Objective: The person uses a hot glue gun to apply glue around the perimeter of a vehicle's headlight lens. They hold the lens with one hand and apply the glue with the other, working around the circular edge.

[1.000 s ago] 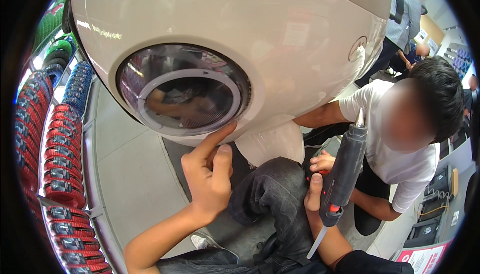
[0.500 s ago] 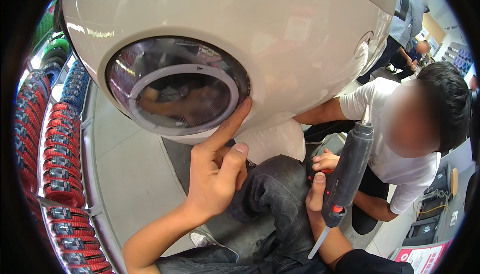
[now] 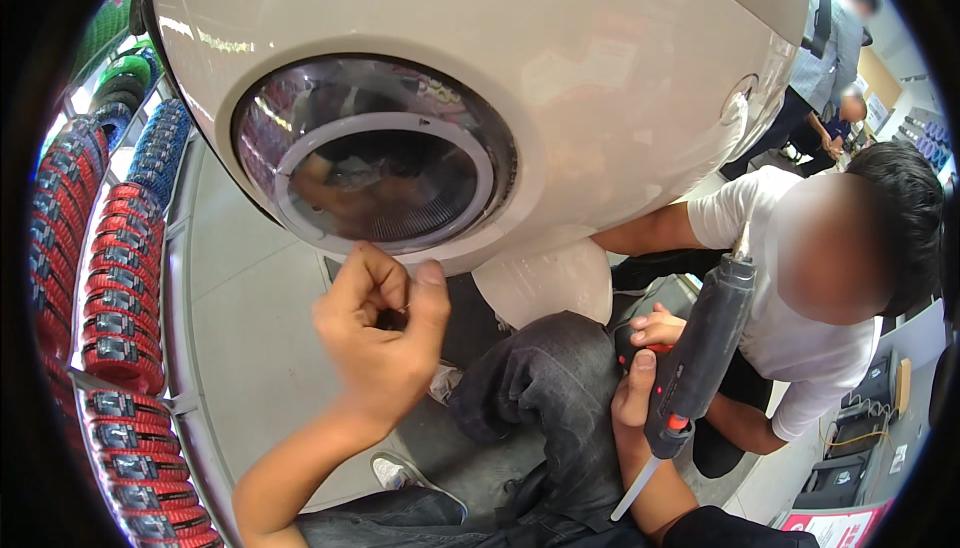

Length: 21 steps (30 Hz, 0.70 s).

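Note:
A glossy cream vehicle body (image 3: 600,78) with an oval headlight (image 3: 385,188) fills the upper middle. My left hand (image 3: 385,333) is just below the headlight's lower edge, fingers curled in and the thumb close to the index finger. Whatever lies between those fingers, if anything, is hidden. In my right hand (image 3: 632,388) is a black hot glue gun (image 3: 700,348), tilted with its metal nozzle up. A whitish glue stick (image 3: 634,488) sticks out of its back end, and a small red light shows on its side.
A co-worker in a white shirt (image 3: 840,338) crouches at the right, one arm reaching behind the body. Racks of red coils (image 3: 125,298) line the left. Below the headlight is a rounded cream panel (image 3: 550,283). Other people (image 3: 830,58) are at the far right.
My left index finger was stretched along the headlight's lower right edge; that hand has moved left and its fingers have curled in. The glue gun stays held in my right hand.

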{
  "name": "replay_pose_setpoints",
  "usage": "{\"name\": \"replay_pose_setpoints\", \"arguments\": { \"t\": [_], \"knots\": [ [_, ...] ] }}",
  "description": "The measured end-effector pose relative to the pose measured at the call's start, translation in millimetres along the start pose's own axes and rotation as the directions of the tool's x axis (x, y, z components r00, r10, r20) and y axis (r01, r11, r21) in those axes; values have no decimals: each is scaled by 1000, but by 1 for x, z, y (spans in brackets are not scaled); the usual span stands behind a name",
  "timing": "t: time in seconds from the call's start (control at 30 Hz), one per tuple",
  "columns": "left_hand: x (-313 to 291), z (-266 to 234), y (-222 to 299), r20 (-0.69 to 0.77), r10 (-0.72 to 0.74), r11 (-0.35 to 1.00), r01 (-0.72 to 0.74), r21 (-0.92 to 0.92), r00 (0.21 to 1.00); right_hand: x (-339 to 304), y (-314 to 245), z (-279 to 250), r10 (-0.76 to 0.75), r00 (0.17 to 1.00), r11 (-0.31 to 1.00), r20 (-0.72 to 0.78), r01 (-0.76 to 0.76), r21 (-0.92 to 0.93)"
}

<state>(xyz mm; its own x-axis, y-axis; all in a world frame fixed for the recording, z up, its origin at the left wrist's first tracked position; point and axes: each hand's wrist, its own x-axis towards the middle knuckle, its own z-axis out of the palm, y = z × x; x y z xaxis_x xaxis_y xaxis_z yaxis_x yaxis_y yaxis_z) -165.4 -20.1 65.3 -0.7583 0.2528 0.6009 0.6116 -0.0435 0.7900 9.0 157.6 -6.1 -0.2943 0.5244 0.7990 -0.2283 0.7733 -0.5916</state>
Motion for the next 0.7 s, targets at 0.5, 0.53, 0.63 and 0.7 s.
{"name": "replay_pose_setpoints", "arguments": {
  "t": [0.5,0.53,0.63,0.7],
  "knots": [
    [44,17,0,442,757,87,-744,662,482,6,-10,4,-14,1000,1000,-6,14,26],
    [45,19,-1,446,763,66,-743,666,467,6,-10,4,-15,1000,999,-12,15,30],
    [45,27,-12,429,788,-12,-686,728,441,3,-9,3,-7,1000,998,17,6,55],
    [44,28,-14,433,785,-46,-656,753,442,1,-8,2,-3,1000,998,31,2,57]
  ]
}}
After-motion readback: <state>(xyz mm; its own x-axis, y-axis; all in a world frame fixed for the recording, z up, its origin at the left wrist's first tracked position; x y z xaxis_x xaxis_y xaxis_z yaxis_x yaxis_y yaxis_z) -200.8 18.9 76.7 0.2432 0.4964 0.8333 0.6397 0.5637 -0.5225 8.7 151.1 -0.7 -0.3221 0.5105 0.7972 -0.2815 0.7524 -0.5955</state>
